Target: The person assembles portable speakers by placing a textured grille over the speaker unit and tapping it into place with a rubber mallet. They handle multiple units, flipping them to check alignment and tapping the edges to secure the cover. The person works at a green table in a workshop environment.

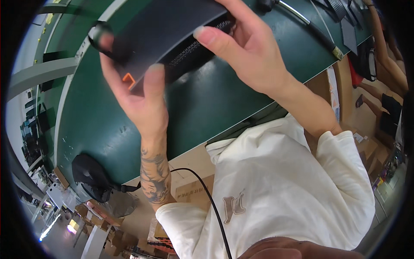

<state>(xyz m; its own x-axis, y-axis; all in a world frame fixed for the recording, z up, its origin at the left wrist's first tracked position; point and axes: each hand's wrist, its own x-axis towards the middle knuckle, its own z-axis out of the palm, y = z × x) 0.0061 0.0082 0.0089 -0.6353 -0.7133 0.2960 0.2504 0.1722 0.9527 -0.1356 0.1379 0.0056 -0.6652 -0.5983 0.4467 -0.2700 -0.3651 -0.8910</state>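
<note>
The black panel point(159, 30) is gripped by both hands, left hand point(133, 95) underneath, right hand point(246, 47) pinching the edge; it is best kept level above the green table point(207, 103).

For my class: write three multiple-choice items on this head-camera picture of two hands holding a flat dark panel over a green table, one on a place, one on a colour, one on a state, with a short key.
1. Where is the dark flat panel?
A. Lying on the floor
B. Held up over the green table by both hands
C. Inside a cardboard box

2. What colour is the small clip at the panel's lower corner?
A. Orange
B. Blue
C. White

3. How does the left hand meet the panel?
A. It hangs well clear of it
B. It lies flat on the table
C. It grips the panel's lower corner, thumb on the face

Key: 1 B, since the left hand and the right hand both clasp the panel above the tabletop. 2 A, since the clip shows bright orange beside the left thumb. 3 C, since the thumb presses on the dark face and the fingers wrap behind.
</note>
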